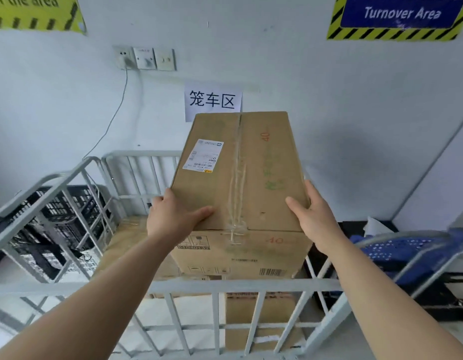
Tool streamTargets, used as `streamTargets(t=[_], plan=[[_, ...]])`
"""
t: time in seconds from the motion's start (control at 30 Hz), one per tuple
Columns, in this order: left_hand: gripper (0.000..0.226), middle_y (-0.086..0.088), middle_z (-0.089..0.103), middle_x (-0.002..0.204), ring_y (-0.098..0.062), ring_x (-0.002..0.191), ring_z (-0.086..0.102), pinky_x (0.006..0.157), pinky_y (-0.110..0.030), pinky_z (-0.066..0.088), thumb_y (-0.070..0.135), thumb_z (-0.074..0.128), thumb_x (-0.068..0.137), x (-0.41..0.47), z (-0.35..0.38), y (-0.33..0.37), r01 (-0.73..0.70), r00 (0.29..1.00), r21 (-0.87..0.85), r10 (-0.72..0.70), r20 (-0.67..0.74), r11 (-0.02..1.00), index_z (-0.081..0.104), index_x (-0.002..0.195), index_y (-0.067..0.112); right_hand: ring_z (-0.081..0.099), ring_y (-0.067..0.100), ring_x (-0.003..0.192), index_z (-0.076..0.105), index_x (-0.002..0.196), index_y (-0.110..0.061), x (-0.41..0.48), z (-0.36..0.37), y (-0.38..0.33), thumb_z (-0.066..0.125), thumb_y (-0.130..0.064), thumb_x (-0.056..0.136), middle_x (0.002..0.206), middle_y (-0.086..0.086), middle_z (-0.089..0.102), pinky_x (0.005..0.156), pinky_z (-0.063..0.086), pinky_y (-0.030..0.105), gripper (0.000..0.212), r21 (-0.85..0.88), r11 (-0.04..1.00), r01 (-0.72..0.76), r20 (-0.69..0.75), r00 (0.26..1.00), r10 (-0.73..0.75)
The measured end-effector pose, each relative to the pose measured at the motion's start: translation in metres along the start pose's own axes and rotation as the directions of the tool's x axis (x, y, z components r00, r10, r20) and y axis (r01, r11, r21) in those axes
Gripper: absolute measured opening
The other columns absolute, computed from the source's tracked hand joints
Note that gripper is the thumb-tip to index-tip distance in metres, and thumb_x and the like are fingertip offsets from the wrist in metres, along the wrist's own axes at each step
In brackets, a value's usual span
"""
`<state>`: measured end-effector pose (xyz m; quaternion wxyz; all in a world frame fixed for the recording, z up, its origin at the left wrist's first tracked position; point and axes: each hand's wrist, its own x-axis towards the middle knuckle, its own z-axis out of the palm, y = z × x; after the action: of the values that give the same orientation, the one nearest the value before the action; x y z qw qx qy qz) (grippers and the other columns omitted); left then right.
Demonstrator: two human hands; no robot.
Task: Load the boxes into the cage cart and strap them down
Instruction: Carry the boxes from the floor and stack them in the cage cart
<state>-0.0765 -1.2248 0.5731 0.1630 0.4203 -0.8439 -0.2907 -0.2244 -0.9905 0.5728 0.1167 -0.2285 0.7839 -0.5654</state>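
1. The top box (240,172) is between the two hands, over a lower box (276,310) inside the cart (225,284)
2. The left hand (170,216) grips its left corner, thumb on top
3. The right hand (316,216) grips its right side

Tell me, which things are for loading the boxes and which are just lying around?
For the job: the held box, the stacked box under it, the cage cart, the left hand and right hand gripping it.
Just lying about: the black crate, the blue crate, the wall sockets, the Turnover Area sign.
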Motion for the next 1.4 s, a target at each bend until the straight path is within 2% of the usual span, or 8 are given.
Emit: streamTargets(t=[0.1, 0.27, 0.4, 0.5, 0.6, 0.8, 1.13, 1.4], plan=[[0.098, -0.012, 0.046, 0.123, -0.032, 0.113, 0.051, 0.093, -0.047, 0.049, 0.073, 0.073, 0.056, 0.032, 0.013, -0.002, 0.050, 0.999, -0.004, -0.050, -0.013, 0.999, 0.041, 0.125, 0.012, 0.063, -0.007, 0.091, 0.043, 0.117, -0.053, 0.046, 0.012, 0.010, 0.054, -0.028, 0.096, 0.105, -0.027, 0.063, 0.082, 0.052, 0.025, 0.034, -0.004, 1.000, -0.023, 0.051, 0.998, 0.023], [0.107, -0.013, 0.044, 0.128, -0.033, 0.116, 0.050, 0.095, -0.048, 0.047, 0.075, 0.072, 0.054, 0.087, 0.042, -0.013, 0.134, 0.991, 0.026, -0.135, 0.011, 0.991, 0.037, 0.132, 0.011, 0.058, -0.015, 0.080, 0.034, 0.135, -0.040, 0.105, 0.035, 0.030, 0.052, -0.025, 0.098, 0.098, -0.035, 0.051, 0.070, 0.043, 0.011, 0.045, -0.010, 0.998, -0.066, 0.089, 0.994, 0.067], [0.119, -0.014, 0.042, 0.132, -0.032, 0.120, 0.047, 0.097, -0.047, 0.046, 0.078, 0.070, 0.051, 0.141, 0.072, -0.021, 0.157, 0.986, 0.053, -0.160, 0.051, 0.986, 0.032, 0.140, 0.009, 0.054, 0.007, 0.108, 0.022, 0.149, -0.027, 0.152, 0.055, 0.055, 0.056, -0.034, 0.095, 0.128, -0.014, 0.047, 0.094, 0.043, 0.027, 0.064, -0.035, 0.986, -0.165, 0.053, 0.985, 0.167], [0.117, -0.014, 0.043, 0.132, -0.032, 0.122, 0.045, 0.100, -0.046, 0.043, 0.077, 0.071, 0.052, 0.180, 0.098, -0.026, 0.145, 0.982, 0.064, -0.152, 0.114, 0.987, 0.033, 0.139, 0.009, 0.061, 0.007, 0.101, 0.044, 0.125, -0.034, 0.183, 0.065, 0.082, 0.058, -0.034, 0.093, 0.123, -0.009, 0.060, 0.092, 0.050, 0.034, 0.035, -0.038, 0.976, -0.217, 0.037, 0.975, 0.218], [0.112, -0.014, 0.043, 0.131, -0.032, 0.122, 0.045, 0.101, -0.046, 0.043, 0.074, 0.073, 0.055, 0.212, 0.126, -0.027, 0.137, 0.974, 0.061, -0.146, 0.171, 0.989, 0.033, 0.138, 0.010, 0.062, 0.007, 0.104, 0.046, 0.124, -0.037, 0.208, 0.070, 0.106, 0.058, -0.036, 0.092, 0.117, -0.014, 0.063, 0.096, 0.050, 0.040, 0.034, -0.023, 0.965, -0.260, 0.028, 0.965, 0.261], [0.108, -0.015, 0.042, 0.132, -0.034, 0.123, 0.043, 0.102, -0.047, 0.041, 0.071, 0.074, 0.056, 0.259, 0.204, -0.024, 0.152, 0.945, 0.103, -0.175, 0.275, 0.983, 0.034, 0.136, 0.009, 0.058, 0.008, 0.111, 0.038, 0.140, -0.033, 0.255, 0.069, 0.172, 0.058, -0.042, 0.091, 0.125, -0.013, 0.058, 0.099, 0.048, 0.040, 0.054, -0.063, 0.921, -0.385, -0.004, 0.923, 0.386], [0.095, -0.013, 0.043, 0.125, -0.033, 0.115, 0.048, 0.094, -0.046, 0.046, 0.065, 0.077, 0.057, 0.304, 0.356, -0.029, 0.228, 0.909, 0.126, -0.257, 0.327, 0.965, 0.039, 0.125, 0.010, 0.054, -0.008, 0.093, 0.040, 0.128, -0.039, 0.334, 0.052, 0.305, 0.055, -0.029, 0.096, 0.103, -0.027, 0.055, 0.078, 0.044, 0.015, 0.037, -0.104, 0.879, -0.465, 0.041, 0.881, 0.471], [0.092, -0.013, 0.040, 0.125, -0.034, 0.118, 0.044, 0.098, -0.048, 0.042, 0.060, 0.079, 0.061, 0.312, 0.450, -0.055, 0.257, 0.901, 0.142, -0.290, 0.322, 0.956, 0.034, 0.126, 0.014, 0.057, 0.005, 0.110, 0.033, 0.140, -0.039, 0.368, 0.059, 0.410, 0.054, -0.040, 0.094, 0.123, -0.020, 0.057, 0.096, 0.048, 0.034, 0.051, -0.190, 0.862, -0.471, 0.076, 0.868, 0.491]])
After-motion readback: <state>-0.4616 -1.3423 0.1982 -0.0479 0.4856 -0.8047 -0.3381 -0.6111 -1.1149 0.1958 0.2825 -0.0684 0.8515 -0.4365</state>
